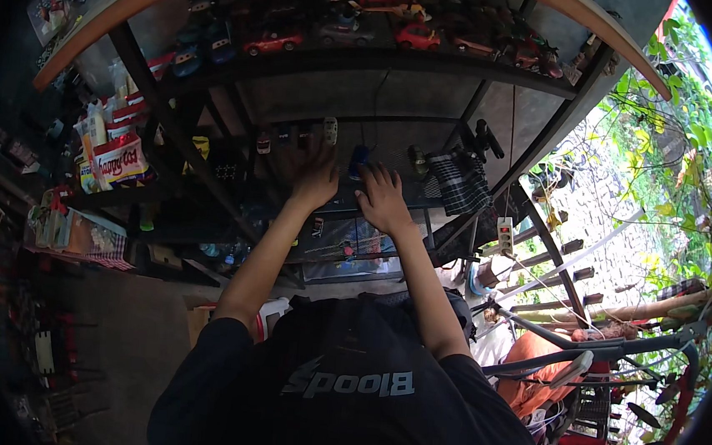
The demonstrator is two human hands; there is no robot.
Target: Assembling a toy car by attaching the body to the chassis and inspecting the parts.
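Note:
My left hand (318, 178) reaches over the dark middle shelf. Its fingers meet the near end of a small white toy car (331, 128) and appear to grip it; shadow blurs the exact contact. Close by on the right, my right hand (384, 201) is spread open, palm down, its fingertips beside a blue toy car (358, 161). A red-and-white toy car (264, 142) stands left of my left hand. Another greenish toy car (417, 159) sits to the right. Below my hands lies one more small toy car (317, 227).
Toy cars, among them a red one (417, 36), line the upper shelf (369, 59). A checked cloth (459, 183) hangs at the right, near a white power strip (505, 235). Snack packets (117, 158) fill the left side. Dark metal posts (551, 129) frame the shelving.

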